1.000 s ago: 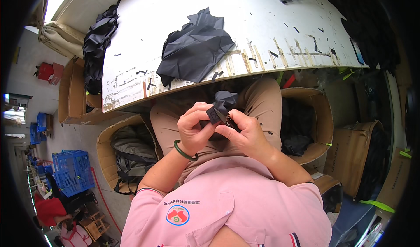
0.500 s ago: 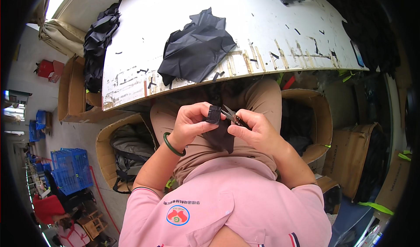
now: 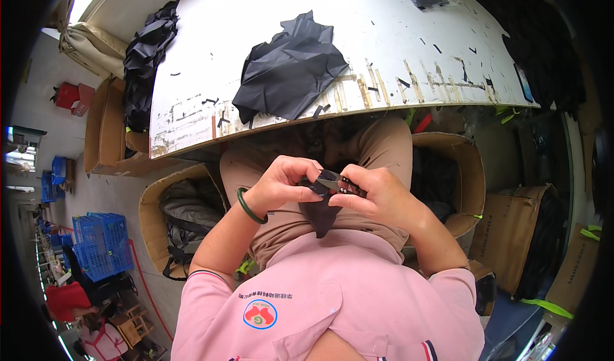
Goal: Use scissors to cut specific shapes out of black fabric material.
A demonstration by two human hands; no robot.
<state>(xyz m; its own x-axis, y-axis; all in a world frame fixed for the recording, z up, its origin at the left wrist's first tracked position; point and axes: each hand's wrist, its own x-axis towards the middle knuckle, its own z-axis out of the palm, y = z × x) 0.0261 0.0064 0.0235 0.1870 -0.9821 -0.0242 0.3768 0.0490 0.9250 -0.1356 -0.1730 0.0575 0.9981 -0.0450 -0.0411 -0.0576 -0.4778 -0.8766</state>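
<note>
Over my lap, my left hand (image 3: pixel 286 183) pinches a small dark piece of fabric (image 3: pixel 321 216) between thumb and fingers, and its lower end hangs down in a point. My right hand (image 3: pixel 377 193) grips small thread snips (image 3: pixel 340 183) with a black handle. Their metal blades lie against the fabric, close to my left fingertips. Whether the blades are parted I cannot tell. A green bangle (image 3: pixel 251 206) circles my left wrist.
Ahead stands a white table (image 3: pixel 211 41) with black fabric (image 3: pixel 291 73) and scattered dark scraps on it. Cardboard boxes (image 3: pixel 152 214) holding dark goods flank my legs, another box (image 3: pixel 511 233) further right. Blue crates (image 3: pixel 102 246) stand at far left, near another person (image 3: pixel 102 342).
The fabric has turned in my left hand and its hanging tip is lower. My right hand has brought the snips closer to my left fingers, with the blades now over the fabric.
</note>
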